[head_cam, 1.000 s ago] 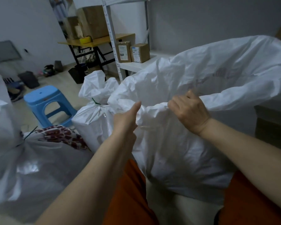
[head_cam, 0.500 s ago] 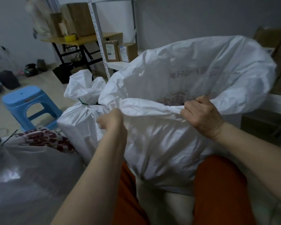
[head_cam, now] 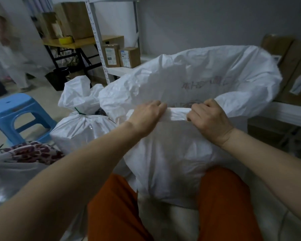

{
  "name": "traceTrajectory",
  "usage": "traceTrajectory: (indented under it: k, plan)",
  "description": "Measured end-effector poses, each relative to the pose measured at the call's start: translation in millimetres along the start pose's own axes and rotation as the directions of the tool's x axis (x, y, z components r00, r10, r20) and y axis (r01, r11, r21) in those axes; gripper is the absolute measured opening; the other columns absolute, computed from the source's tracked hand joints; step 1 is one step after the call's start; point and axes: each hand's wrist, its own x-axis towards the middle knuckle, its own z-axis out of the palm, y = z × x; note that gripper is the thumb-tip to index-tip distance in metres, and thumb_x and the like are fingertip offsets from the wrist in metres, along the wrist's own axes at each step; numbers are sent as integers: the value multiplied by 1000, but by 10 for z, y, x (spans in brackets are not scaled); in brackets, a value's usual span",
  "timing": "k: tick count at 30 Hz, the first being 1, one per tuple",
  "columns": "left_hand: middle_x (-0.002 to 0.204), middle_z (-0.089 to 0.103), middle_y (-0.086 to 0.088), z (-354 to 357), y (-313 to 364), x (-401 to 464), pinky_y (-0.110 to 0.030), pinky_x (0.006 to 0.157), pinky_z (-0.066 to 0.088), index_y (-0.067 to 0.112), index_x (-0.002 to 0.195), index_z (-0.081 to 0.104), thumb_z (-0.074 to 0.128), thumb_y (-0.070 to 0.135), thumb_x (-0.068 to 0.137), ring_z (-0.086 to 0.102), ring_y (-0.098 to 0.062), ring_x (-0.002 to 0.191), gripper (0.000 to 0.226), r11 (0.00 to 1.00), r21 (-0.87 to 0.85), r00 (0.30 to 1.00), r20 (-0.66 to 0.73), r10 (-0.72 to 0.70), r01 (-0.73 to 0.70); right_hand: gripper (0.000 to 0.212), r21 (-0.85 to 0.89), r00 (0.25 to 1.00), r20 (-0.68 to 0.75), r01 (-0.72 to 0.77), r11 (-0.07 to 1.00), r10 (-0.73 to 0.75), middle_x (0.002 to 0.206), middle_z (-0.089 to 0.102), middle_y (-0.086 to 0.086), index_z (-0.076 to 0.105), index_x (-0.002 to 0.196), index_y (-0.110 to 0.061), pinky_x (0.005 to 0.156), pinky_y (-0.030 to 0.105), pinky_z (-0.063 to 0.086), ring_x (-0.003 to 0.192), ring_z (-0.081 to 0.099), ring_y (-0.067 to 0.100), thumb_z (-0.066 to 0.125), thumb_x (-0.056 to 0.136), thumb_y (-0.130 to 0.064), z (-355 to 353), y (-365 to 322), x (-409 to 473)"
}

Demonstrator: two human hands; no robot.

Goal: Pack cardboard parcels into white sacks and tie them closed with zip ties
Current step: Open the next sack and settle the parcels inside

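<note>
Crumpled white woven sack (head_cam: 172,153), mouth gaping, faint print inside; near rim rolled and gripped by left hand (head_cam: 147,117) and right hand (head_cam: 209,119), fingers curled.

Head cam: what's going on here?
A seated person holds the near rim of an open white sack between their knees, left hand and right hand both gripping the rolled edge. Its mouth is wide open and not tied. To the left stands a second white sack, already cinched with a green zip tie. Labelled cardboard parcels sit on the shelf behind.
</note>
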Motion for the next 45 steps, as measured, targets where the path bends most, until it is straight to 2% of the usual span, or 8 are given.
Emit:
traceTrajectory:
  k: [11, 16, 21, 28, 32, 38, 42, 45]
  plan:
    - [72, 53, -12, 218, -57, -229, -28, 42, 30, 5, 72, 56, 43, 4, 74, 54, -30, 61, 12, 990, -67, 960, -261, 101, -123, 25, 101, 646, 711, -486, 868, 279, 108, 61, 10, 61, 100, -11, 70, 34, 39, 100, 60, 33, 66, 83, -28, -53, -195, 624]
    - [135, 44, -7, -189, -161, -107, -31, 100, 37, 17, 125, 53, 82, 25, 68, 43, -22, 122, 64, 923, -331, 969, 211, -132, 198, 10, 76, 899, 416, -186, 980, 138, 61, 58, 9, 60, 70, -10, 47, 29, 37, 50, 59, 28, 53, 69, -3, 132, -359, 439]
    - [116, 61, -6, -245, -153, -84, -28, 81, 43, 11, 116, 61, 80, 20, 72, 57, -24, 105, 48, 960, -144, 797, 593, -111, 241, 19, 37, 963, 264, -63, 997, 51, 54, 49, 6, 51, 57, -14, 42, 26, 32, 40, 49, 24, 40, 69, -4, 116, -427, 308]
    - [108, 54, -8, 222, -33, -498, -30, 69, 34, 11, 115, 48, 46, 8, 92, 51, -26, 101, 23, 989, 138, 985, 169, 27, -51, 36, 211, 559, 823, -475, 855, 107, 94, 56, -2, 55, 89, -16, 65, 32, 39, 86, 54, 19, 72, 74, -44, -240, -447, 445]
    - [103, 53, -9, 187, -27, -549, -26, 67, 29, 10, 101, 52, 53, 7, 89, 51, -26, 97, 13, 988, -97, 986, 132, -106, 119, 40, 138, 597, 781, -449, 883, 182, 111, 58, 4, 55, 106, -16, 69, 31, 35, 106, 55, 25, 69, 79, -42, -102, -736, 714]
    - [130, 47, -9, -348, -533, -624, -36, 91, 43, 13, 122, 53, 67, 50, 79, 46, -25, 117, 58, 735, -225, 736, -100, -670, 639, 22, 117, 677, 716, -358, 926, 171, 109, 64, 10, 61, 104, -12, 67, 31, 30, 102, 60, 29, 48, 97, -29, 96, -905, 588]
    - [91, 65, -13, -256, -767, -643, -30, 61, 47, 0, 94, 62, 61, 53, 83, 60, -26, 76, 53, 476, -252, 534, 504, -678, 843, 32, 58, 780, 614, -199, 978, 123, 60, 62, 5, 60, 63, -14, 53, 26, 24, 53, 60, 25, 89, 50, -22, 77, -944, 512]
    - [78, 60, -4, -200, -710, -500, -22, 61, 52, 10, 81, 57, 56, 16, 93, 60, -17, 69, 14, 280, -602, 641, 545, -540, 748, 43, 126, 849, 513, -219, 967, 126, 39, 46, 5, 47, 45, -14, 46, 24, 23, 33, 45, 23, 82, 26, 3, 99, -947, 348]
